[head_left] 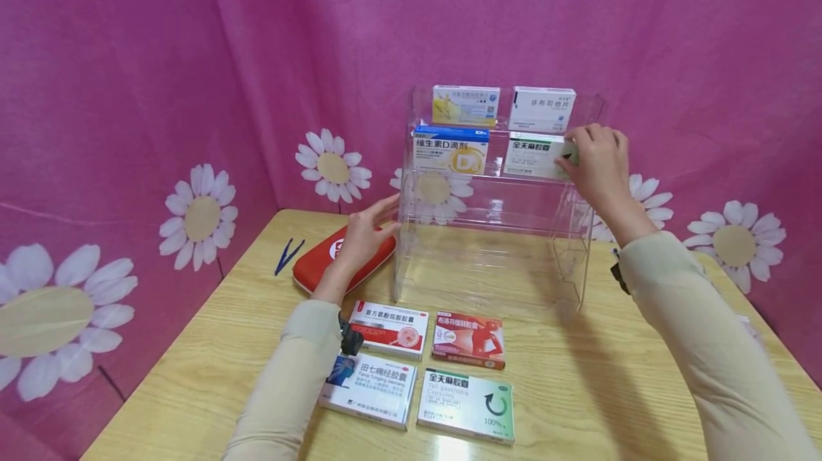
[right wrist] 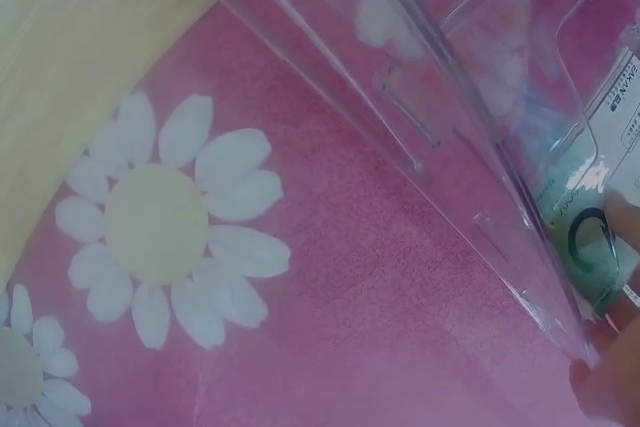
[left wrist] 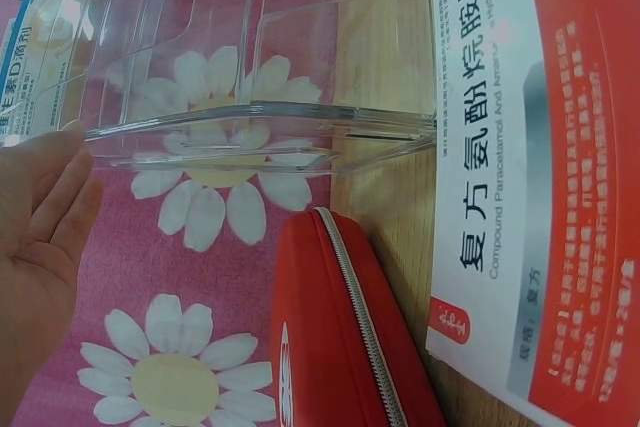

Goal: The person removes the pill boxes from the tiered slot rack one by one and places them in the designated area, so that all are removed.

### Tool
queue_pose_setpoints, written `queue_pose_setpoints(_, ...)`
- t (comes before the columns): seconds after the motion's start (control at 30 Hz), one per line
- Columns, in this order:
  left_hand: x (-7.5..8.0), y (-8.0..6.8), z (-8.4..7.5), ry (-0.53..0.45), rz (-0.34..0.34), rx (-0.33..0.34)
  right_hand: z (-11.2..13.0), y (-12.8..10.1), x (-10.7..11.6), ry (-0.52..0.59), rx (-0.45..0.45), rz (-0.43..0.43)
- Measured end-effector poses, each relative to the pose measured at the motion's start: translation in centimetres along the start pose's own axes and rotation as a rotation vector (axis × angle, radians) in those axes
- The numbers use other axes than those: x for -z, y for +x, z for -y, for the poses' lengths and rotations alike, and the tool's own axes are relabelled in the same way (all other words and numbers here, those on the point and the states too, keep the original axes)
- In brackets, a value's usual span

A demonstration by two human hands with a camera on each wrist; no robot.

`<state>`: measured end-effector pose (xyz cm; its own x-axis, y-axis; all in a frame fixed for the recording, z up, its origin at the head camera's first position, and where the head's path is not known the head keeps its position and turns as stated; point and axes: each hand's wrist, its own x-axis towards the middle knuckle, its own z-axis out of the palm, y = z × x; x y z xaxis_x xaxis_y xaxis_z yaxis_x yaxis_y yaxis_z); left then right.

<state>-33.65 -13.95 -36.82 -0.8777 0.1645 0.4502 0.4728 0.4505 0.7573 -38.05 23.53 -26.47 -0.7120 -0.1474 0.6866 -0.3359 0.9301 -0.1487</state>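
Note:
My right hand [head_left: 599, 161] grips the right end of a white-and-green medicine box [head_left: 534, 154], which stands in a tier of the clear acrylic display rack [head_left: 491, 222]. In the right wrist view, part of that hand [right wrist: 615, 347] shows beside the box's green end [right wrist: 590, 237]. At the rack's left side, my left hand [head_left: 363, 236] rests its extended fingers against the edge. The left wrist view has this hand [left wrist: 40, 237] by the rack's clear side panel [left wrist: 260, 117]. Left of the gripped box stands a blue-and-white vitamin D box [head_left: 451, 152].
Two boxes, one yellow-and-white [head_left: 465, 105] and one white [head_left: 542, 109], occupy the top tier. A red zip case [head_left: 321, 261] and blue tweezers [head_left: 288, 257] lie left. In front lie a red-and-white box [head_left: 389, 329], a red box [head_left: 468, 340], a blue-and-white box [head_left: 372, 387] and a green-and-white box [head_left: 466, 404].

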Motion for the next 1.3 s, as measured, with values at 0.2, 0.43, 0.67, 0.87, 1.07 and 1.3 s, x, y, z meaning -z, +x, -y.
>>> queue_pose_setpoints(0.2,-0.2,0.1,0.1,-0.013,-0.005,-0.022,0.2,0.3,0.0,0.035,0.028,-0.133)
queue_pose_setpoints(0.43,-0.2,0.1,0.2,-0.013,0.005,0.003,0.6,0.5,0.4,0.105,0.046,-0.214)
queue_pose_setpoints(0.67,-0.4,0.0,0.2,-0.016,0.004,-0.005,0.9,0.8,1.4,0.252,0.05,-0.301)
queue_pose_setpoints(0.87,-0.3,-0.1,0.1,-0.009,0.014,0.006,1.3,0.5,2.8,0.332,0.049,-0.361)
queue_pose_setpoints(1.07,-0.2,0.0,-0.1,-0.008,0.011,0.008,1.2,-0.8,3.9,0.322,0.031,-0.344)
queue_pose_setpoints(1.3,-0.1,0.1,0.0,-0.009,-0.008,-0.021,1.1,-3.5,4.5,0.324,0.057,-0.282)
